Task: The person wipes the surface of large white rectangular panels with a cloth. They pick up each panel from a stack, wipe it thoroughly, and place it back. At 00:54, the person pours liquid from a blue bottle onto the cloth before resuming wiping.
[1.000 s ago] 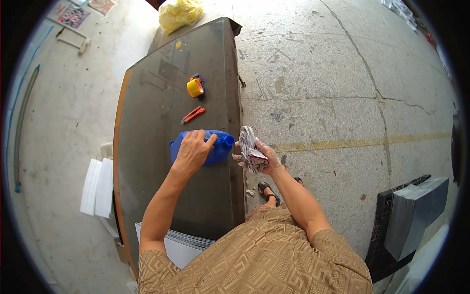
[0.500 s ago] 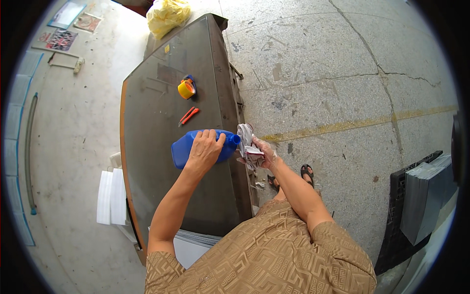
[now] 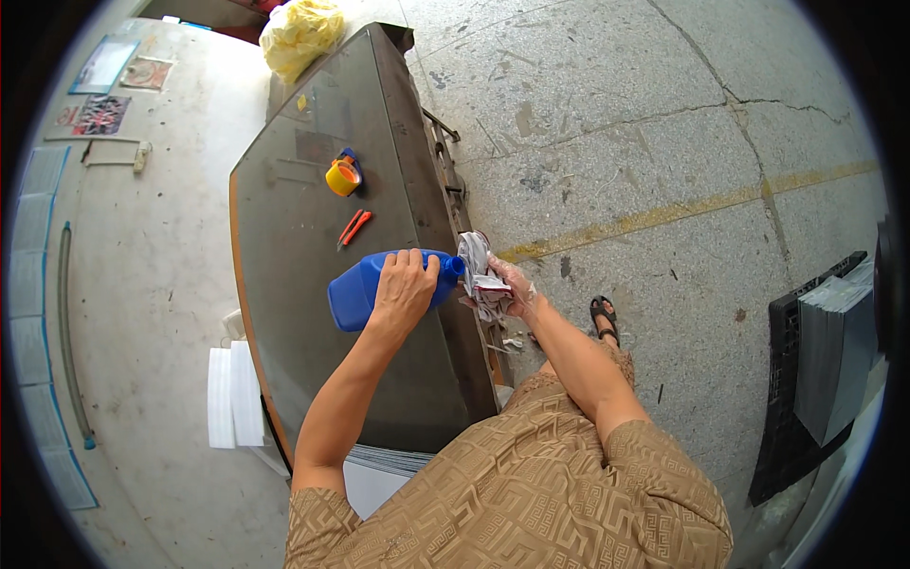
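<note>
Blue plastic jug (image 3: pixel 365 289), opaque, lies tipped on its side at frame centre on the dark glass tabletop (image 3: pixel 284 228); contents not visible. Left hand (image 3: pixel 403 289) clasps it from above. Right hand (image 3: pixel 512 289) grips a crumpled cloth (image 3: pixel 477 270) at the spout. Farther up: orange cutter (image 3: pixel 353 228), yellow tape roll (image 3: pixel 342 176), yellow bag (image 3: pixel 299 33).

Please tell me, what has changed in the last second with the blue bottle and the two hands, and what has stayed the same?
Little changed. The left hand keeps its grip on the tilted blue bottle, its neck against the crumpled rag that the right hand still holds at the table edge. Neither was let go. The orange cutter and yellow tape roll lie as before; mainly the camera view shifted.
</note>
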